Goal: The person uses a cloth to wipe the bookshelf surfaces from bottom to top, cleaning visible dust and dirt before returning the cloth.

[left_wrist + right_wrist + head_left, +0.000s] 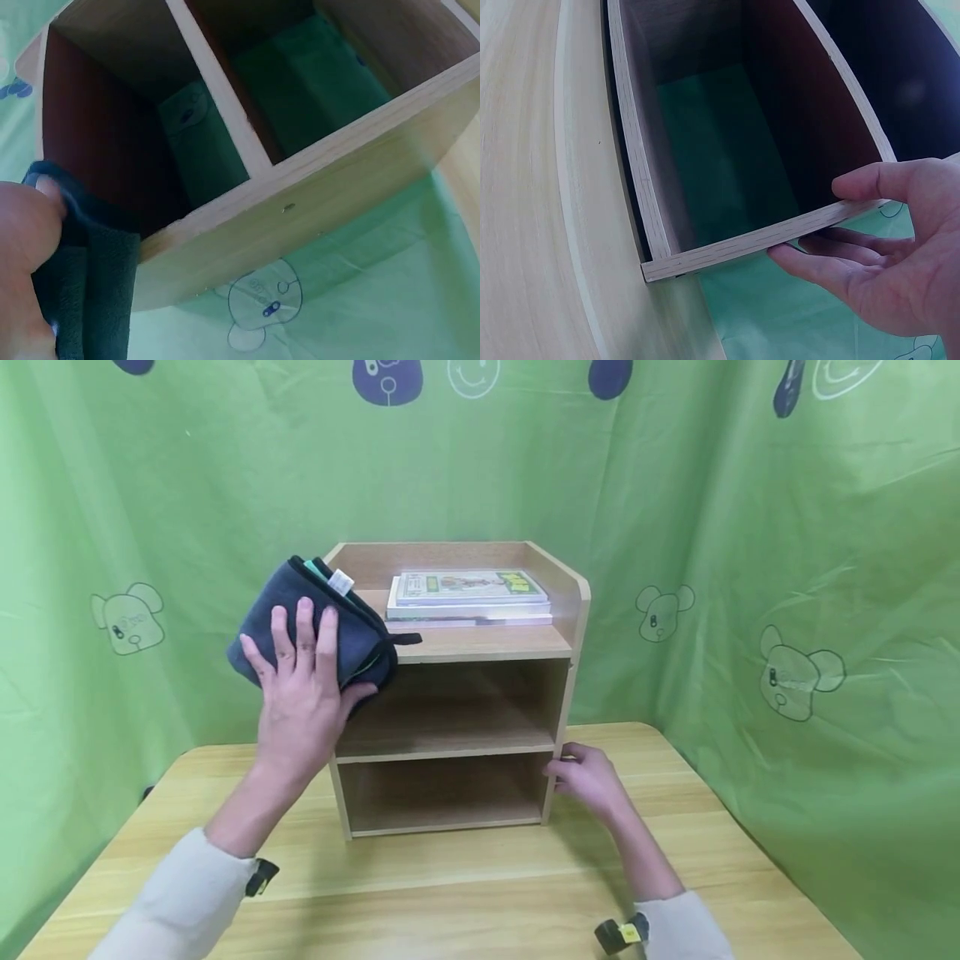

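In the head view a folded dark blue cloth (262, 618) with black edging, a white tag and a black loop overlaps the upper left of a wooden desktop shelf (457, 749). My left hand (300, 702) holds it, fingers spread over its face. The left wrist view shows the thumb at the edge of the cloth (109, 292), close to the shelf's side panel (300, 225). Low on the right, my right hand (592, 781) grips the shelf's side panel. In the right wrist view its thumb is on the inner side and its fingers (817, 262) are outside.
Stacked books (468, 597) lie on the shelf's top level. Two open compartments are below it. The shelf stands on a light wooden table (450, 893), with a green patterned curtain (750, 568) behind and on both sides.
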Motion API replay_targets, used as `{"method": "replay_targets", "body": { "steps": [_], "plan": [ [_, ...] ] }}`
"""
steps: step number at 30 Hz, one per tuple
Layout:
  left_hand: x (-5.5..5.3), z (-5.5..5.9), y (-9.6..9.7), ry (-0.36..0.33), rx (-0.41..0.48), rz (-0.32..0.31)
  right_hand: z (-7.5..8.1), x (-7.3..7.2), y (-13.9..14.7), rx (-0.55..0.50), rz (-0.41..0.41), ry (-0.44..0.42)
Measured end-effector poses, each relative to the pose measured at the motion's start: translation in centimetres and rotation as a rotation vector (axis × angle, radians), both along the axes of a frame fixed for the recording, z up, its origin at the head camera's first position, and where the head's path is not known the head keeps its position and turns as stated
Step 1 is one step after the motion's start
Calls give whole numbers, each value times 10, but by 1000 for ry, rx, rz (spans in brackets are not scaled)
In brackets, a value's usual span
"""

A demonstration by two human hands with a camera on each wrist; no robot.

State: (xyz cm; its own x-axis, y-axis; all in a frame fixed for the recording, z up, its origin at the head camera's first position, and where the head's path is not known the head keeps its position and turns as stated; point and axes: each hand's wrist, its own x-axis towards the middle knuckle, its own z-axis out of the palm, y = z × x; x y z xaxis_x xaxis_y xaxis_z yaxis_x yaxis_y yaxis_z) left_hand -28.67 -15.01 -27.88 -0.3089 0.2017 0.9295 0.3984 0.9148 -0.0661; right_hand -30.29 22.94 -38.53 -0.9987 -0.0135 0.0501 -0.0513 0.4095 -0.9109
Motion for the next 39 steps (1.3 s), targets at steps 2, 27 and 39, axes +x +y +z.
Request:
{"method": "replay_targets", "body": {
  "steps": [2,27,39],
  "plan": [
    [-3,-1,0,-10,-10,-2,0,0,0,5,-2,2],
    [-16,-16,103,89,-206,-53,-1,-3,-3,15,-9,12],
    [-21,-10,184,82,-412,-26,1,1,-2,-14,-20,22]
  ]
}}
